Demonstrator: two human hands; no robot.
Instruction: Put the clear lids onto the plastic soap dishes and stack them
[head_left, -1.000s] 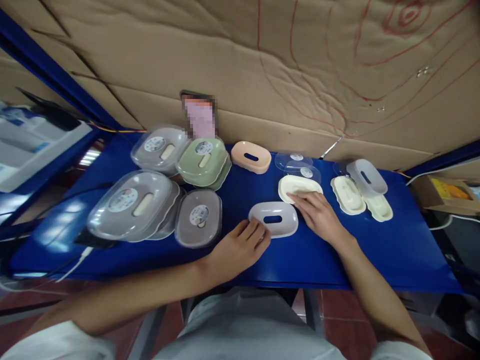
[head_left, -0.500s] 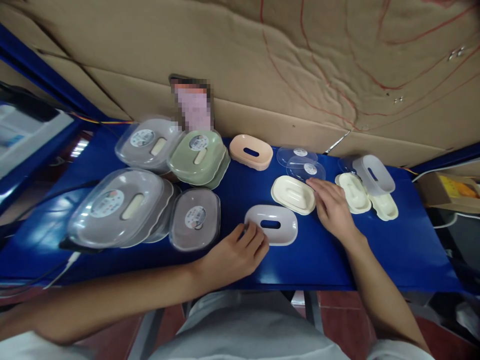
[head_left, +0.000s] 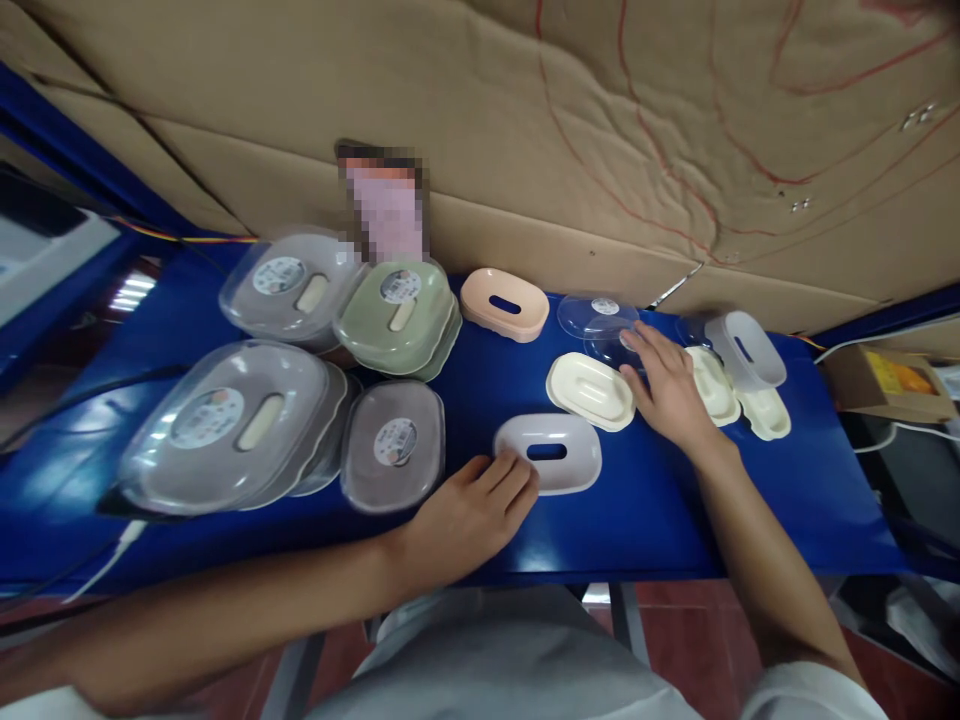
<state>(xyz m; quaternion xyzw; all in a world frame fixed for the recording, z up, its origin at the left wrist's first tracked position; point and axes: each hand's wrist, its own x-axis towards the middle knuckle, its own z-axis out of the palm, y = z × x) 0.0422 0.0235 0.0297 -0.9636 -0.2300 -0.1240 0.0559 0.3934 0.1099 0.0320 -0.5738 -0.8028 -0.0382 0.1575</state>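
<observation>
My left hand (head_left: 480,505) has its fingers bent over the left rim of a pale grey oval dish (head_left: 581,455) with a slot in its middle. The dish lies flat on the blue table (head_left: 630,530). My right hand (head_left: 671,390) is open, its fingers stretched over the nearer of two clear lids (head_left: 604,350) and hiding much of it. Whether the fingertips touch that lid I cannot tell. Just left of this hand lies a cream oval insert (head_left: 590,390). A peach slotted dish (head_left: 505,300) sits behind.
Lidded boxes stand on the left: a green one (head_left: 394,315) and several grey ones, one at the front (head_left: 394,445). On the right are cream inserts (head_left: 712,385) and a white slotted dish (head_left: 754,350). A cardboard wall (head_left: 487,120) rises behind; a white cable (head_left: 112,560) hangs front left.
My right hand has moved away from me, from beside the cream insert to over the nearer clear lid. My left hand stays by the pale grey dish, nearly unmoved.
</observation>
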